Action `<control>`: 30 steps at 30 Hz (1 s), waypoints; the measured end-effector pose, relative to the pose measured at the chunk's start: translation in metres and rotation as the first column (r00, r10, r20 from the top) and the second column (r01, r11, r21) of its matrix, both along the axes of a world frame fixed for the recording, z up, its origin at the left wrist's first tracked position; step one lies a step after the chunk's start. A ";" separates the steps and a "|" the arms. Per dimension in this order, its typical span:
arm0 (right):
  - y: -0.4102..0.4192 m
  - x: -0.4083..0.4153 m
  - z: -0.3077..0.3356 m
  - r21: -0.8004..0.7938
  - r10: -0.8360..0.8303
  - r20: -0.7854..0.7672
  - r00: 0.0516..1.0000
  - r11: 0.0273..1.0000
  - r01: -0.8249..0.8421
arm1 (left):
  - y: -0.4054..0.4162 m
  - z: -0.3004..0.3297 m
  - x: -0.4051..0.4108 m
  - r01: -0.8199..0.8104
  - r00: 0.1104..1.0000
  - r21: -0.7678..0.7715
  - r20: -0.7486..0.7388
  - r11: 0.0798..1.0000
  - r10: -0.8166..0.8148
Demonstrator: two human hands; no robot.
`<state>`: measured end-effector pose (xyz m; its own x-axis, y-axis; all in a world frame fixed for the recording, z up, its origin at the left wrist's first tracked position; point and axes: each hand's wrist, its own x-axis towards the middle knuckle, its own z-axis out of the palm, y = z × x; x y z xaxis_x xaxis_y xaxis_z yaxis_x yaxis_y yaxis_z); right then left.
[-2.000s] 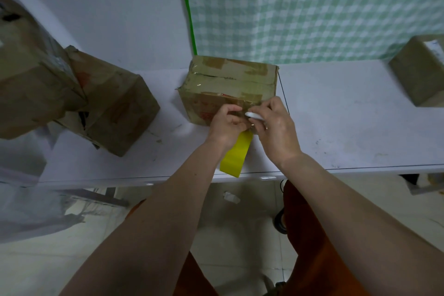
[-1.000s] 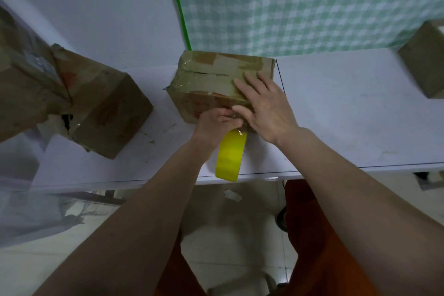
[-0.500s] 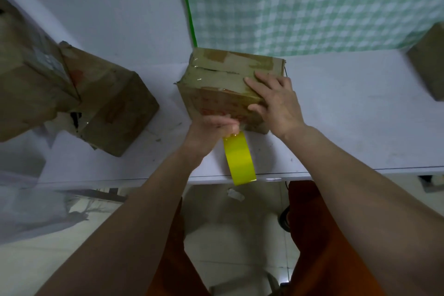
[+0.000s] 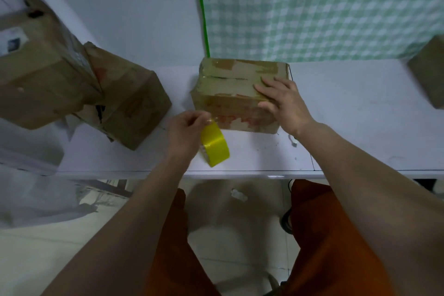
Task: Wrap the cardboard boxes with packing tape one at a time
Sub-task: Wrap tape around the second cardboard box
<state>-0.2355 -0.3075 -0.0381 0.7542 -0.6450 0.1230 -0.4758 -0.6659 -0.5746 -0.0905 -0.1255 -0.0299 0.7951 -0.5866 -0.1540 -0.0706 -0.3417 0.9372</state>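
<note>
L hand (image 4: 183,131) fingers curled, gripping yellow tape roll (image 4: 214,145) just below its fingertips; R hand (image 4: 282,101) fingers spread flat on cardboard box (image 4: 230,94) top

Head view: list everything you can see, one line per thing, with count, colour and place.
centre box: one, brown cardboard, on the table under the right hand.
left boxes: at least two, brown, piled at the table's left end.
right box: one, brown, cut off at the right edge.
tape roll: one, yellow, near the table's front edge, in the left hand.
table: one, white.
checked cloth: one, green and white, behind the table.
white scrap: one, on the table before the centre box.
left hand: grips the tape roll.
right hand: lies flat on the centre box.
</note>
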 end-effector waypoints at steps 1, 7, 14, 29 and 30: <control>-0.002 -0.003 0.002 0.027 0.036 0.000 0.999 0.999 -0.036 | 0.002 0.002 0.006 -0.032 0.998 0.049 0.060 0.998 0.029; 0.001 -0.024 0.015 0.103 0.124 -0.031 0.992 0.987 -0.121 | 0.019 0.009 0.030 -0.206 0.950 0.317 0.293 0.926 0.112; 0.006 -0.033 0.016 0.028 0.075 -0.113 0.991 0.997 -0.072 | 0.009 0.015 0.024 -0.029 0.974 0.556 0.204 0.830 -0.103; 0.032 0.024 0.020 -0.138 0.004 -0.498 0.867 0.987 -0.084 | -0.005 0.006 0.050 0.058 0.996 0.558 0.020 0.828 -0.084; 0.027 0.030 0.017 -0.157 -0.027 -0.499 0.866 0.986 -0.060 | -0.006 0.005 0.051 0.067 0.996 0.558 0.015 0.827 -0.091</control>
